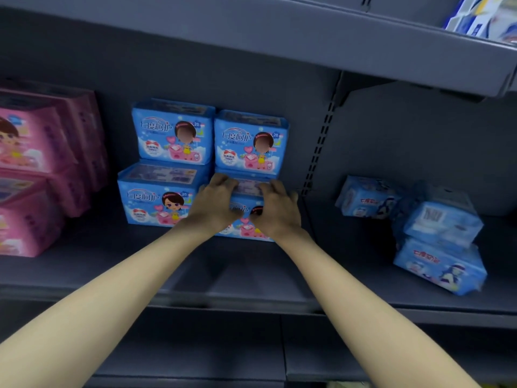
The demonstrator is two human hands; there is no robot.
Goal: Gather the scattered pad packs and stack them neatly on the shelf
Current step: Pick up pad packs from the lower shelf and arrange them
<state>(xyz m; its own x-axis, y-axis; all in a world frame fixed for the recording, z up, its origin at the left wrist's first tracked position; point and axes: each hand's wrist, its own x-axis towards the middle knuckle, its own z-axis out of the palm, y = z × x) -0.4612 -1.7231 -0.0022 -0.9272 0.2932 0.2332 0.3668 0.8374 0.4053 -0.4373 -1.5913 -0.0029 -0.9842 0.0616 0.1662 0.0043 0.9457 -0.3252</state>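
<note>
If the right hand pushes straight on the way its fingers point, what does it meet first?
The right hand holds the lower right blue pack; going further, it would likely meet the upper right blue pack, though depth is unclear.

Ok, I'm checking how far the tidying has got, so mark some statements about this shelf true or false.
1. The left hand and the right hand both hold the bottom right pack of the blue stack. True.
2. The pink packs stand right of the blue stack. False: they stand to its left.
3. Some loose blue packs lie jumbled on the right. True.
4. The blue stack is three packs high. False: two high.
</note>
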